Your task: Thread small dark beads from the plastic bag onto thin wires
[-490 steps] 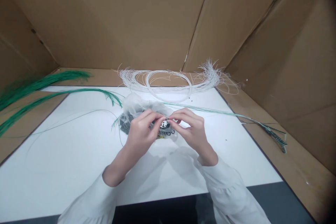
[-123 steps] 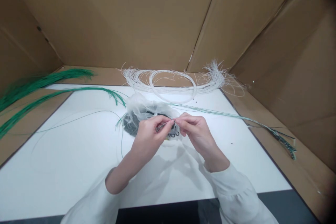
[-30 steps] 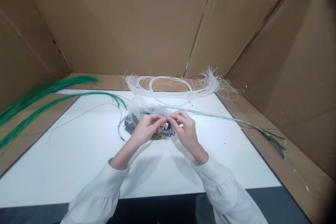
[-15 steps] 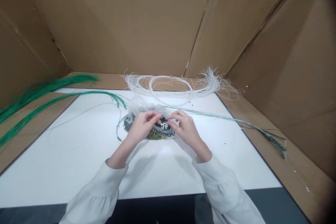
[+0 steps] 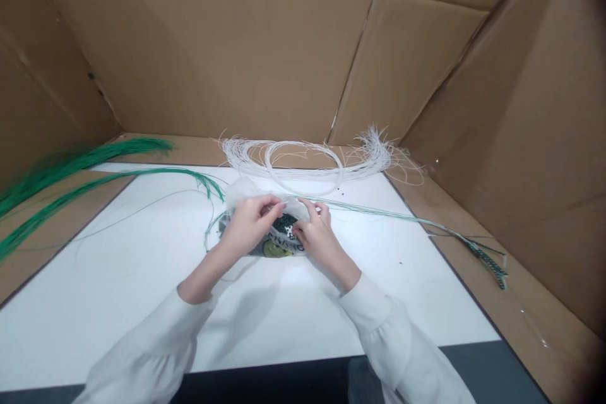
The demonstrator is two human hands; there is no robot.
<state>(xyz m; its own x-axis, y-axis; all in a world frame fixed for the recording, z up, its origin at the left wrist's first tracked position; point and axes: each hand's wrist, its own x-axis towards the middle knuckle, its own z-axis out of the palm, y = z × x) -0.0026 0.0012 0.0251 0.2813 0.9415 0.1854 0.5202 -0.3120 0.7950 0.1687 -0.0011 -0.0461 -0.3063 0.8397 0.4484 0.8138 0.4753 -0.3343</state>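
Observation:
A translucent plastic bag with dark printing and a yellow-green picture on its front lies on the white board, its mouth open. Inside it are many small dark and white bead-like pieces. My left hand is at the bag's left side, thumb and forefinger pinched together above the pieces. What they pinch is too small to make out. My right hand is over the bag's right side, its forefinger raised apart from the thumb, which reaches down at the pieces. I see nothing clearly held in it.
Green strand bundles lie at the left. A coiled bundle of white strands is at the back. Thin green strands run right from the bag to dark beaded ends. Cardboard walls surround the white board.
My right hand has moved apart from my left, its thumb lower over the pieces. More of the bag's opening shows. The whole view has shifted slightly.

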